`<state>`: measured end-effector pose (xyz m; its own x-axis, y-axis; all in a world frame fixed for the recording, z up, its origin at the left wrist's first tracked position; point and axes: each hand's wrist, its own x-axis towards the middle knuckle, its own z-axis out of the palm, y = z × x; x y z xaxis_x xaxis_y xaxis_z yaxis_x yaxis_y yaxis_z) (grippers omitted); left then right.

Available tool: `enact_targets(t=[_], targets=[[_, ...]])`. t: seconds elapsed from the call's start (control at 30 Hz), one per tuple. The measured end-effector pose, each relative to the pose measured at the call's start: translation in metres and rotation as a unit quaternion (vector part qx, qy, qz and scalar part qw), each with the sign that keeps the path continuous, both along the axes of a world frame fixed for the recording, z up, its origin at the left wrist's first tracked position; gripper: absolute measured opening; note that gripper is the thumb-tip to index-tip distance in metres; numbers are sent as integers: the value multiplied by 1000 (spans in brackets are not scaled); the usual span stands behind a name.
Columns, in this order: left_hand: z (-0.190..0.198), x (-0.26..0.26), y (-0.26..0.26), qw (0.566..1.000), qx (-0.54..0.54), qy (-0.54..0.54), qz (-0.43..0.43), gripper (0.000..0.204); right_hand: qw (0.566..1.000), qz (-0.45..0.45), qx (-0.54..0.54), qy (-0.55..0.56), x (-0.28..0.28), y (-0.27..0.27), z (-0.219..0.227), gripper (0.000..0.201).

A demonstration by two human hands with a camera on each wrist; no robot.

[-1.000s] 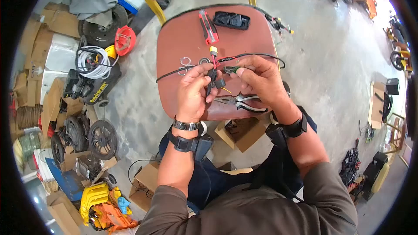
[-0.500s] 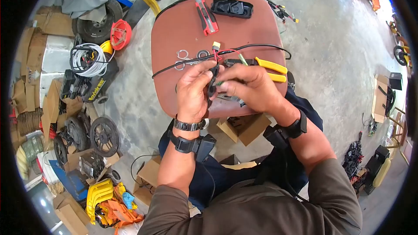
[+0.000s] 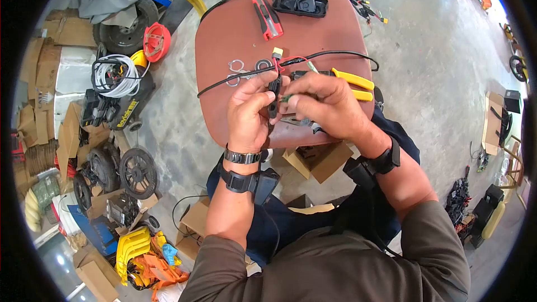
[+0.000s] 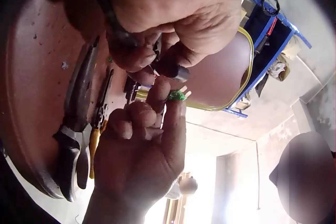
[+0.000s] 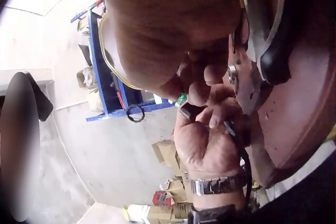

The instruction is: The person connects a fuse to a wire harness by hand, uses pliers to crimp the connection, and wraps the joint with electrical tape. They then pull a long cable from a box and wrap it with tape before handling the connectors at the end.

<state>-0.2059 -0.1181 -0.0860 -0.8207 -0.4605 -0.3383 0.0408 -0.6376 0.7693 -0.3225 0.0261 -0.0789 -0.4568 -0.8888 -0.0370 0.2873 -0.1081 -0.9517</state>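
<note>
At the centre of the frame, above a brown chair seat (image 3: 313,28), the left hand (image 3: 249,114) grips a black plug (image 3: 273,90) on a black cable (image 3: 224,84), while the right hand (image 3: 324,103) pinches a small green part (image 3: 287,98) against it. That part could slip from the fingertips and drop, since the hands hang near the seat's lower edge above cluttered floor. Yellow pliers (image 3: 352,81) crowd the right; the seat's upper half is freer.

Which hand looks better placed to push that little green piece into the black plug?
The right hand, probably: it already pinches the green piece at its fingertips, just beside the black plug that the left hand grips.
</note>
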Motion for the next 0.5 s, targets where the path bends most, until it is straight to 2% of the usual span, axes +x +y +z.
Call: enact_targets(t=[0.13, 0.5], targets=[[-3, 2, -2, 1000, 1, 18, -8, 36, 998, -39, 20, -48, -6, -2, -5, 15], [-4, 5, -4, 997, 58, 49, 1, 35, 999, -36, 20, 4, -4, -4, -9, 17]])
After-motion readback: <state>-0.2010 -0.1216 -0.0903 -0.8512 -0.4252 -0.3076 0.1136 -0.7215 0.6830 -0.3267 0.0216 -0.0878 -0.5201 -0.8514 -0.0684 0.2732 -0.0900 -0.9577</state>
